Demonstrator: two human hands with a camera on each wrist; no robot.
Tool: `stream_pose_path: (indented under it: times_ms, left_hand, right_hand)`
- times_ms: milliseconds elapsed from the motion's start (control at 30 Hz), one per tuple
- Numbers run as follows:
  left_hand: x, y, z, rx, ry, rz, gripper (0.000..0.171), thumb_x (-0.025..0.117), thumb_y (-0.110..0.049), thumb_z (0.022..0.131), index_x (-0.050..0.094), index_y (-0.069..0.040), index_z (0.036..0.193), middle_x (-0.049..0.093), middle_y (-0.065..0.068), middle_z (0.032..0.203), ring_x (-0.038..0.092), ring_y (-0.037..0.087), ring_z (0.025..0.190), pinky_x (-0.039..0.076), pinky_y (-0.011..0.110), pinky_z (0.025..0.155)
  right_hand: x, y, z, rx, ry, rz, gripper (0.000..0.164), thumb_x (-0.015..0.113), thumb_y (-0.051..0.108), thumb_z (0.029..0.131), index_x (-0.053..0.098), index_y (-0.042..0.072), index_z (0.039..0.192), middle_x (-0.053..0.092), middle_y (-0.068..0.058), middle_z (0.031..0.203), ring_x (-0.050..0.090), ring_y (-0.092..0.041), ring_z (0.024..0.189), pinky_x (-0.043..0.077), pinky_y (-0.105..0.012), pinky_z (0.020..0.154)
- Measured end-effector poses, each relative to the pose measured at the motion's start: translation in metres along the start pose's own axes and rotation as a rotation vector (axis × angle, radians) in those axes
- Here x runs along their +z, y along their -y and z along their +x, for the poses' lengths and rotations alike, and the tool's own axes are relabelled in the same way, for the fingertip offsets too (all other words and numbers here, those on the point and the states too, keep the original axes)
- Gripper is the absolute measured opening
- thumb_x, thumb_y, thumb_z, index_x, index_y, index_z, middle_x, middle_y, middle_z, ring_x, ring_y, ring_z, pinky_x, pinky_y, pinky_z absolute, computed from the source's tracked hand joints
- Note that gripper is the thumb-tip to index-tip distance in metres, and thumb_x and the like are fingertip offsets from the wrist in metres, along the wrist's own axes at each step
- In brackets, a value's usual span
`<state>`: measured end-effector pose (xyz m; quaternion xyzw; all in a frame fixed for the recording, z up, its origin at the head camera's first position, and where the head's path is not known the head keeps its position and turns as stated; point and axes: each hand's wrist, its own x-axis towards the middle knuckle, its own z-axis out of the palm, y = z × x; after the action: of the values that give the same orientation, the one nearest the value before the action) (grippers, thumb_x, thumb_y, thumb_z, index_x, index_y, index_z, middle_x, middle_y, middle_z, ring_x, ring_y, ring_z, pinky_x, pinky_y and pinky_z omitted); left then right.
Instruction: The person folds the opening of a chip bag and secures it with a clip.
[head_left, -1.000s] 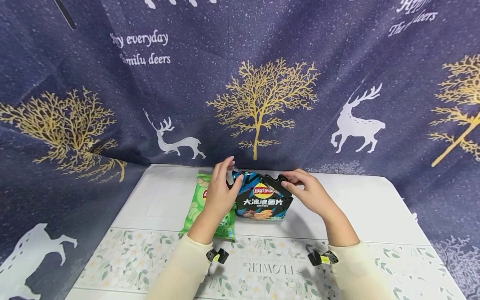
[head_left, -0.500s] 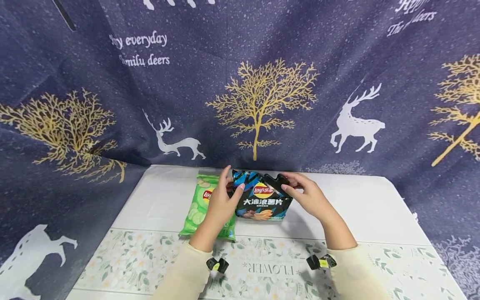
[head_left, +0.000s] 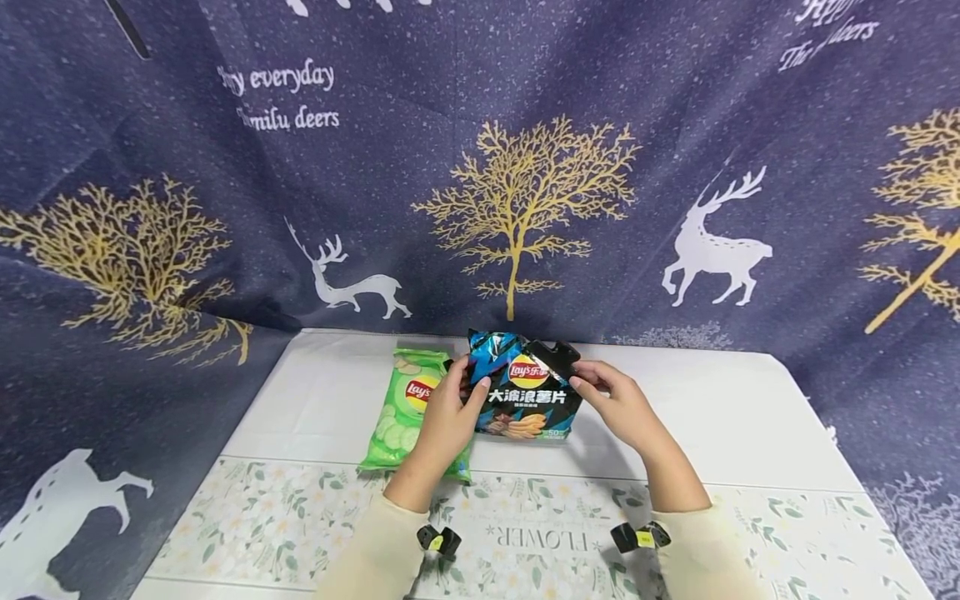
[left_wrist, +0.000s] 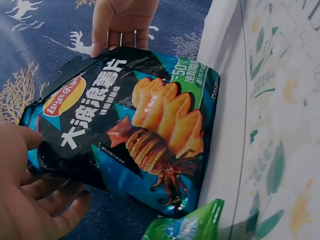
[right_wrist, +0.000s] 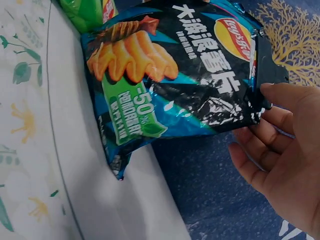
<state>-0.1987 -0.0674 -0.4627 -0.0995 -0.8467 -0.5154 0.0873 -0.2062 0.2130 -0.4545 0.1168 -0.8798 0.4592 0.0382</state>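
A black and blue chip bag (head_left: 525,404) stands propped up on the table between both hands. Across its upper right corner lies a black bag clip (head_left: 557,358). My left hand (head_left: 444,417) grips the bag's left edge, thumb on the front and the other fingers (left_wrist: 55,200) behind or below it. At the right edge, my right hand (head_left: 622,404) pinches the bag's corner beside the clip's end; its thumb (right_wrist: 277,92) touches the clip there. A green chip bag (head_left: 397,417) lies flat to the left, partly covered by my left hand and forearm.
The white table (head_left: 720,417) has a flowered runner (head_left: 262,517) along its near part. Behind it hangs a dark blue cloth (head_left: 375,208) printed with trees and deer. Each wrist wears a small black camera mount (head_left: 438,542).
My left hand has come down and taken hold of the black bag's left edge. The right hand has shifted slightly lower along the clip's end. The bag's top has risen a little.
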Motion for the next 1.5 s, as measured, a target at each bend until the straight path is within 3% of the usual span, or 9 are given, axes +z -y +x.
stream_pose_path:
  times_ms: [133,400,600,933,1200,1367,1433,1500]
  left_hand:
    - [0.002,0.003,-0.001,-0.018,0.020,-0.020,0.055,0.053,-0.038,0.105,0.041,-0.011,0.152,0.061,0.012,0.129,0.063,0.026,0.112,0.053,0.045,0.096]
    - [0.002,0.007,-0.004,-0.096,0.040,-0.025,0.058,0.053,-0.038,0.105,0.039,-0.010,0.154,0.056,0.016,0.142,0.059,0.030,0.125,0.051,0.046,0.105]
    - [0.002,0.008,-0.006,-0.109,0.053,-0.023,0.061,0.053,-0.039,0.105,0.038,-0.009,0.155,0.056,0.018,0.143,0.060,0.032,0.126,0.052,0.047,0.104]
    - [0.006,0.009,-0.010,-0.126,0.108,-0.046,0.071,0.055,-0.045,0.103,0.026,-0.016,0.161,0.055,0.015,0.144,0.060,0.029,0.125,0.053,0.046,0.102]
    - [0.011,0.009,-0.011,-0.155,0.174,-0.024,0.082,0.053,-0.052,0.102,0.011,-0.018,0.164,0.062,0.012,0.120,0.060,0.018,0.091,0.051,0.038,0.077]
    - [0.013,0.009,-0.011,-0.159,0.212,-0.016,0.083,0.051,-0.055,0.101,0.005,-0.026,0.164,0.066,0.012,0.095,0.057,0.017,0.073,0.047,0.035,0.065]
    - [0.013,0.010,-0.011,-0.157,0.228,-0.022,0.084,0.051,-0.056,0.101,0.002,-0.029,0.164,0.066,0.010,0.093,0.059,0.020,0.072,0.048,0.036,0.065]
    - [0.014,0.011,-0.011,-0.157,0.238,-0.031,0.085,0.051,-0.056,0.101,0.001,-0.028,0.164,0.069,0.013,0.113,0.066,0.023,0.085,0.053,0.039,0.072]
  right_hand:
    - [0.000,-0.005,-0.002,0.012,-0.006,0.007,0.041,0.057,0.036,0.104,0.062,0.011,0.136,0.072,-0.011,0.118,0.066,-0.030,0.111,0.053,-0.048,0.095]
    - [0.001,-0.015,-0.005,0.048,-0.019,0.046,0.033,0.059,0.034,0.103,0.069,0.008,0.120,0.072,-0.009,0.111,0.065,-0.012,0.101,0.054,-0.031,0.088]
    - [0.003,-0.015,-0.007,0.044,-0.027,0.114,0.026,0.058,0.025,0.104,0.070,0.005,0.115,0.071,-0.015,0.104,0.065,-0.018,0.093,0.053,-0.025,0.081]
    - [0.011,-0.017,-0.007,0.095,-0.065,0.259,0.029,0.056,0.023,0.105,0.067,-0.003,0.116,0.065,-0.019,0.094,0.069,-0.008,0.084,0.062,-0.035,0.081]
    - [0.013,-0.018,-0.005,0.156,-0.094,0.287,0.030,0.056,0.024,0.105,0.067,-0.003,0.116,0.066,-0.006,0.089,0.067,-0.008,0.087,0.063,-0.040,0.074]
    - [0.012,-0.021,-0.003,0.184,-0.095,0.300,0.031,0.056,0.023,0.105,0.066,-0.003,0.117,0.066,-0.002,0.088,0.066,-0.005,0.084,0.063,-0.042,0.073]
    - [0.012,-0.023,-0.002,0.198,-0.096,0.301,0.031,0.056,0.024,0.105,0.067,-0.003,0.117,0.066,-0.001,0.088,0.066,-0.006,0.085,0.063,-0.044,0.073]
    - [0.013,-0.024,-0.001,0.214,-0.097,0.302,0.032,0.056,0.025,0.105,0.067,-0.003,0.116,0.065,-0.001,0.088,0.066,-0.007,0.085,0.063,-0.046,0.073]
